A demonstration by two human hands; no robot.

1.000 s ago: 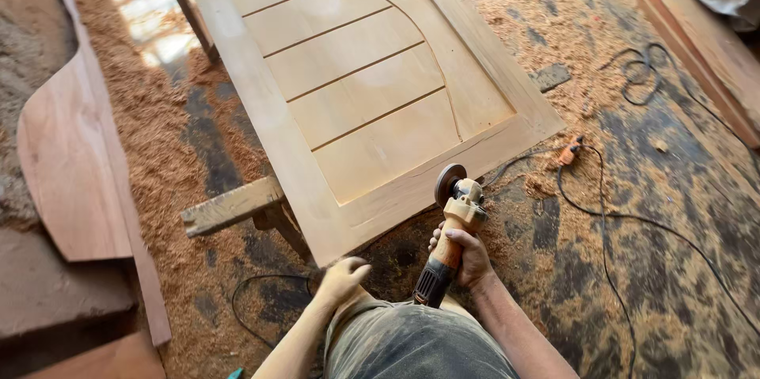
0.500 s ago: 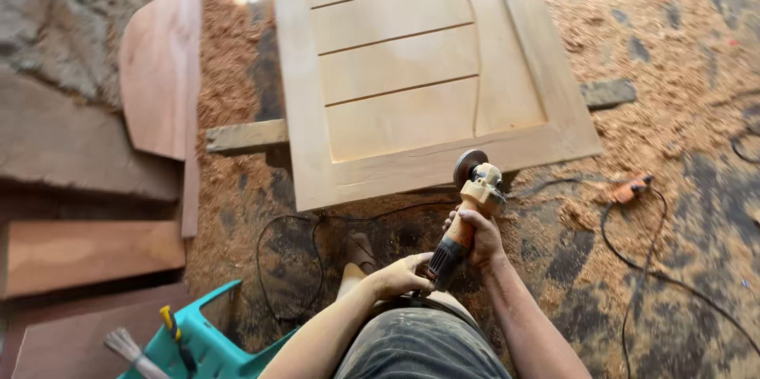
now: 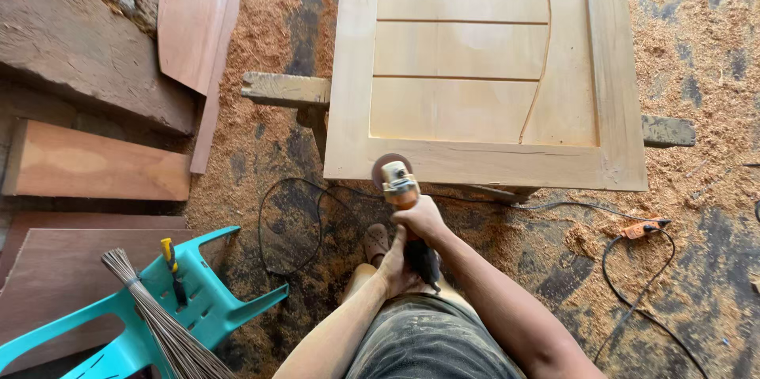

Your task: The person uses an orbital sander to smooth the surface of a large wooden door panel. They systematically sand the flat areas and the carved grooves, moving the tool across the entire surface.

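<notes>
We hold a grinder (image 3: 400,205) in both hands, its long axis running away from our body toward the door (image 3: 483,70), nearly straight up the head view with a slight lean left. Its round disc (image 3: 388,167) is the far end and sits at the near rail of the door, close to the near left corner; whether the disc touches the wood we cannot quite tell from this angle.

Our right hand (image 3: 423,217) wraps the middle of the grinder, fingers closed around the body just behind the head. Our left hand (image 3: 393,264) grips the dark rear end nearer our waist, fingers likewise clamped around it. So the tool runs through both fists, with the disc out ahead of the right hand.

The door lies flat on a beam (image 3: 286,89) above a floor (image 3: 697,284) thick with sawdust. A black cord (image 3: 293,213) loops on the floor left of our hands, and an orange plug (image 3: 641,229) lies to the right. A teal chair (image 3: 198,300) stands at lower left with a broom (image 3: 158,316) across it and a yellow-handled tool (image 3: 170,264) stuck in its back. Planks (image 3: 103,161) lie stacked on the left.
</notes>
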